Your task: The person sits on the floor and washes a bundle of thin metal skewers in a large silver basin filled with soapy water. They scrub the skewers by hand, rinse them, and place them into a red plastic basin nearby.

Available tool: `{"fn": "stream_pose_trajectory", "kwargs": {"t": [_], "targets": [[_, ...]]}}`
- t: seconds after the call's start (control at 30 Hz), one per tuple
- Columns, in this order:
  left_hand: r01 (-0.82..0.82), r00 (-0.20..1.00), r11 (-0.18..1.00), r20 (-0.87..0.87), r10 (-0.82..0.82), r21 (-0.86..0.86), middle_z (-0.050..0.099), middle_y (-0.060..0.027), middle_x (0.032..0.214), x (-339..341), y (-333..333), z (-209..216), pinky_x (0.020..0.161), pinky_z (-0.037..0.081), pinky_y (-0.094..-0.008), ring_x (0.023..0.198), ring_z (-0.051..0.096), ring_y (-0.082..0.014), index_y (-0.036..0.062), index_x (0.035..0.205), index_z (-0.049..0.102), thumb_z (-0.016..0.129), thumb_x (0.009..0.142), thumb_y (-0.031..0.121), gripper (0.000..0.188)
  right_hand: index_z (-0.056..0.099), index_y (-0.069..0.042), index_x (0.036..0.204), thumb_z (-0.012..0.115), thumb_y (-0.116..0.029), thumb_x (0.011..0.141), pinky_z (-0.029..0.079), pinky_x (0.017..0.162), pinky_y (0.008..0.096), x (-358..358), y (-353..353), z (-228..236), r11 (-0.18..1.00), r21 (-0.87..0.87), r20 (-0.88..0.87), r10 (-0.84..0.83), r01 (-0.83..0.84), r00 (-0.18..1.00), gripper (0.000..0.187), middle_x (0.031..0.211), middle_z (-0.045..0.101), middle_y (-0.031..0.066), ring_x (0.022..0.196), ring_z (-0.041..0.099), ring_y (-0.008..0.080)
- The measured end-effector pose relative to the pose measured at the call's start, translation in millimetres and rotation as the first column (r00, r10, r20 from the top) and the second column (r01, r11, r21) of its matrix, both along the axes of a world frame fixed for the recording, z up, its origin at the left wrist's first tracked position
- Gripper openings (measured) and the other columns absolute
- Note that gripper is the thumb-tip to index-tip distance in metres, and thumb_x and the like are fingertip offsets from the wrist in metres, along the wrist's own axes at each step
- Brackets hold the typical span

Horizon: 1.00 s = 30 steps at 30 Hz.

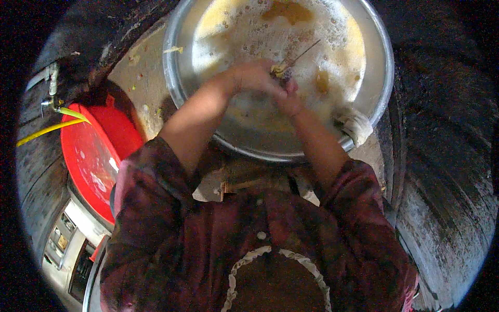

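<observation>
Thin dark stick [306, 52] pokes out past my hands, up and to the right, over the big metal tub [382, 78]. At its low end is a small yellowish lump [279, 68]. My left hand [255, 77] bends in beside the lump, and my right hand [289, 100] is just under it. They are so close and blurry that I can't tell which one is gripping, or how tight. Below them is brownish water [340, 52] with white foam and bubbles. A pale cloth [358, 129] hangs on the rim by my right arm. On my left is a red tub [86, 161], with a yellow hose [52, 131] over its edge.
</observation>
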<state>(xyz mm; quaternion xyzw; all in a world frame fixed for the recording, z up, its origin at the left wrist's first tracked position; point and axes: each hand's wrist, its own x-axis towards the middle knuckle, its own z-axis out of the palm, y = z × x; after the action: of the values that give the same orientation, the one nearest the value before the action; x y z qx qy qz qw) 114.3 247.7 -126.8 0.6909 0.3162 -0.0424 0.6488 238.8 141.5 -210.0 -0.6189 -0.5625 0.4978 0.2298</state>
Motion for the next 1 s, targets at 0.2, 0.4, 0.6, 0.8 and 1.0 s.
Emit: {"fn": "stream_pose_trajectory", "kwargs": {"t": [0.2, 0.4, 0.6, 0.8, 1.0], "targets": [[0.054, 0.989, 0.975, 0.15, -0.022, -0.216, 0.056, -0.0065, 0.11, -6.0, -12.9, -60.0, 0.089, 0.038, -0.0326, 0.1, 0.052, -0.0199, 0.0097, 0.101, 0.059, 0.072, 0.061, 0.035, 0.049, 0.032, -0.009, 0.126, 0.053, -0.027, 0.078, 0.022, 0.099, 0.0408, -2.7, -13.7, -53.6, 0.995, 0.069, 0.024, 0.071, -0.072, 0.997, 0.055, 0.122, 0.042, 0.0128, 0.114, 0.036, 0.0301], [-0.228, 0.956, 0.957, -0.147, 0.255, 0.178, 0.061, -0.0118, 0.095, 8.0, -16.4, -30.1, 0.081, 0.042, -0.033, 0.085, 0.057, -0.0255, 0.0087, 0.103, 0.058, 0.064, 0.062, 0.05, 0.058, 0.04, -0.01, 0.119, 0.062, -0.02, 0.069, 0.029, 0.094, 0.043, 4.7, 3.5, -44.7, 0.776, 0.491, 0.644, -0.017, -0.396, 0.765, 0.055, 0.116, 0.044, 0.0117, 0.108, 0.041, 0.0313], [-0.006, 0.927, 0.995, 0.374, -0.03, 0.095, 0.062, -0.0083, 0.092, 6.1, 12.5, -32.2, 0.077, 0.044, -0.0321, 0.085, 0.057, -0.0187, 0.0098, 0.098, 0.06, 0.069, 0.064, 0.03, 0.04, 0.036, -0.01, 0.122, 0.061, -0.031, 0.072, 0.027, 0.099, 0.0412, 17.8, 26.6, -36.5, 0.927, 0.376, -0.11, 0.05, -0.005, 0.993, 0.059, 0.119, 0.043, 0.0124, 0.113, 0.039, 0.0289], [-0.065, 0.898, 0.995, 0.439, 0.024, 0.079, 0.063, -0.0034, 0.084, 1.1, 5.1, -57.7, 0.068, 0.047, -0.0275, 0.078, 0.057, -0.0134, 0.0094, 0.089, 0.062, 0.07, 0.065, 0.022, 0.028, 0.033, -0.011, 0.125, 0.053, -0.034, 0.077, 0.03, 0.098, 0.0372, 12.4, 15.0, -45.6, 0.993, 0.115, -0.152, -0.016, 0.033, 0.988, 0.057, 0.126, 0.037, 0.0131, 0.116, 0.037, 0.0295], [-0.411, 0.908, 0.911, 0.076, 0.413, -0.039, 0.062, -0.0057, 0.084, -4.8, 5.5, -47.8, 0.065, 0.047, -0.0299, 0.073, 0.058, -0.0163, 0.0074, 0.09, 0.061, 0.067, 0.071, 0.027, 0.028, 0.039, -0.007, 0.122, 0.061, -0.036, 0.072, 0.03, 0.097, 0.036, 8.6, 25.0, -32.7, 0.985, 0.171, -0.032, -0.008, 0.014, 0.999, 0.063, 0.124, 0.041, 0.0152, 0.112, 0.041, 0.0304]]}}
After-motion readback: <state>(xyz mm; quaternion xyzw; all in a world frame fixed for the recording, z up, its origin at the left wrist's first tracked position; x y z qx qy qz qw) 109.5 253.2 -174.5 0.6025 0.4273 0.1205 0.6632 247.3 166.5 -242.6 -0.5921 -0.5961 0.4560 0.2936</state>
